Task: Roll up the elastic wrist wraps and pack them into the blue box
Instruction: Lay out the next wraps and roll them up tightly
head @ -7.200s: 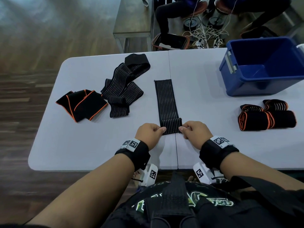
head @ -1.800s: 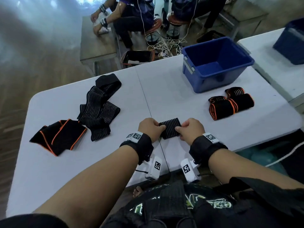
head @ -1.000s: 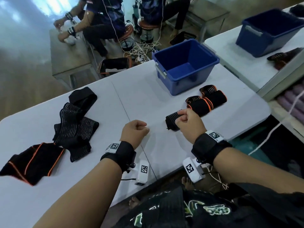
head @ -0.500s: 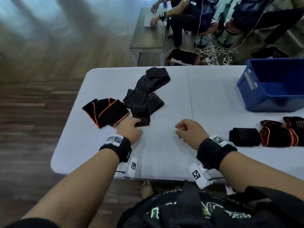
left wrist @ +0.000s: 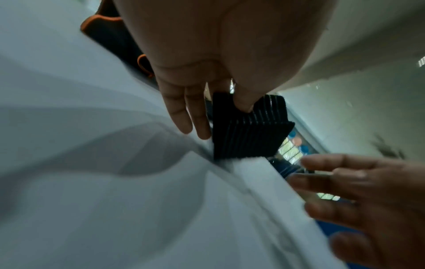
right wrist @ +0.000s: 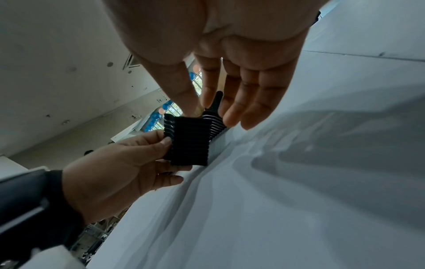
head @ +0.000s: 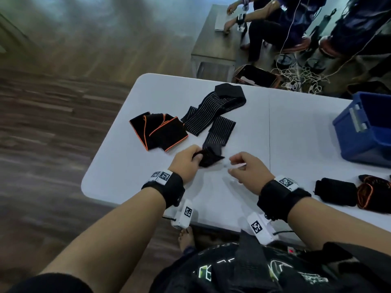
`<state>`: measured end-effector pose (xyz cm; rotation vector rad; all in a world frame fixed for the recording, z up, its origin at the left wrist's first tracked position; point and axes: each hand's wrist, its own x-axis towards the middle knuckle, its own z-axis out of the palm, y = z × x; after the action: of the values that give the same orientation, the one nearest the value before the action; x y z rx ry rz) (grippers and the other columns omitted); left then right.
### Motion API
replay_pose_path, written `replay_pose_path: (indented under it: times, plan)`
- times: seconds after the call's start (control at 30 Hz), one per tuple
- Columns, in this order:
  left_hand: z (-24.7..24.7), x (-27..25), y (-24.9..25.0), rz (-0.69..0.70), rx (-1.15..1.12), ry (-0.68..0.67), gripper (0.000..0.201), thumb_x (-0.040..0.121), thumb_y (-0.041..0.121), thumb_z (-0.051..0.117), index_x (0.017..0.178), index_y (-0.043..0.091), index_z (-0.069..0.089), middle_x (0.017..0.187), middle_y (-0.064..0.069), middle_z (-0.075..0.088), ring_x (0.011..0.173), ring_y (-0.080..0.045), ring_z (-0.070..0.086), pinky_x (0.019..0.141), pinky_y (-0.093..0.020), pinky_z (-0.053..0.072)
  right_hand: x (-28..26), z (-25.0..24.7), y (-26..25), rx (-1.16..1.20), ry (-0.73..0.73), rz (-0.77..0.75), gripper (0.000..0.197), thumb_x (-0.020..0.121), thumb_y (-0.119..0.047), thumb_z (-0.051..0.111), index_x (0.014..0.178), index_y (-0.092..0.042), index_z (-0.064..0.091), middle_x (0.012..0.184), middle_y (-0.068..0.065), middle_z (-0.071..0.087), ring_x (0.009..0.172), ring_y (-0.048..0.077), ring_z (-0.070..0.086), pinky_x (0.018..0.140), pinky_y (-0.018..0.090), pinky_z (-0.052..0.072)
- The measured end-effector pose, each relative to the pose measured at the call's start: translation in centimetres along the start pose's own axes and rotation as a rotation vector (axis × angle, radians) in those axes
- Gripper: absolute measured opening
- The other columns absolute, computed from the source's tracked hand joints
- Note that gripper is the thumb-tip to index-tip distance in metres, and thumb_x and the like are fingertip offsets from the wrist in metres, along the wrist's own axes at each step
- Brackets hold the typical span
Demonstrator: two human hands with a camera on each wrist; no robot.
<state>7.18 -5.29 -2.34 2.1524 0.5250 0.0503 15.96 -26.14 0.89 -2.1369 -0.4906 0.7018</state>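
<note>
My left hand (head: 195,158) pinches the near end of a long black striped wrap (head: 213,127) between thumb and fingers and lifts it a little off the white table (head: 296,144). The left wrist view shows the pinched end of the wrap (left wrist: 248,132) close up. My right hand (head: 234,164) hovers just right of that end, fingers loosely extended and holding nothing; in its wrist view the right fingers (right wrist: 232,109) reach toward the wrap (right wrist: 190,143). The blue box (head: 368,132) stands at the far right, only partly in view. A rolled striped wrap (head: 334,194) lies near the right front edge.
A flat black wrap with orange trim (head: 158,132) lies left of the striped one. Rolled orange-trimmed wraps (head: 372,197) sit beside the rolled striped one. Beyond the table are a bench (head: 215,47), seated people and tangled cables (head: 300,75).
The finished roll was set down at the right beside the orange-trimmed rolls. My left hand reached left, took the end of the loose striped wrap and pulled it nearer; my right hand came toward it.
</note>
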Motion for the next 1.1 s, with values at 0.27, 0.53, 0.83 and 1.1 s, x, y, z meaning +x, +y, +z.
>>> replay_pose_path:
  times: [0.27,0.53,0.83,1.1]
  plan:
    - [0.3,-1.7,2.4,-0.065,-0.394,-0.043,0.021,0.104,0.011,0.047,0.092,0.023,0.059,0.085,-0.007,0.068,0.074,-0.02,0.065,0.067,-0.033,0.054,0.1,0.7,-1.6,0.134,0.036,-0.073,0.035,0.085,-0.011,0.072,0.116,-0.023,0.062,0.108,-0.005,0.068,0.084,0.017,0.07,0.084,0.043,0.059]
    - [-0.7,-1.4,2.6,-0.133,-0.414,-0.03,0.015,0.104,0.01,0.047,0.095,0.015,0.059,0.08,-0.003,0.07,0.059,-0.009,0.066,0.054,-0.019,0.049,0.5,0.7,-2.3,0.231,0.168,-0.04,0.037,0.08,0.005,0.07,0.098,-0.027,0.065,0.091,-0.001,0.061,0.069,0.016,0.061,0.083,0.047,0.06]
    - [-0.6,1.1,2.7,-0.152,-0.281,-0.156,0.012,0.1,0.018,0.058,0.089,0.018,0.064,0.08,-0.011,0.075,0.062,-0.02,0.067,0.07,-0.041,0.059,-0.1,0.0,-2.8,-0.093,0.182,-0.237,0.021,0.087,-0.022,0.072,0.104,-0.033,0.071,0.093,-0.013,0.066,0.081,0.0,0.06,0.071,0.005,0.042]
    - [-4.0,7.0,4.0,0.023,0.012,-0.177,0.019,0.097,0.033,0.056,0.089,0.021,0.069,0.084,0.005,0.074,0.077,-0.016,0.07,0.073,-0.035,0.06,-0.8,-1.0,-2.3,-0.077,0.302,-0.167,0.01,0.09,-0.024,0.068,0.089,-0.033,0.068,0.088,-0.011,0.067,0.078,0.0,0.059,0.07,0.011,0.043]
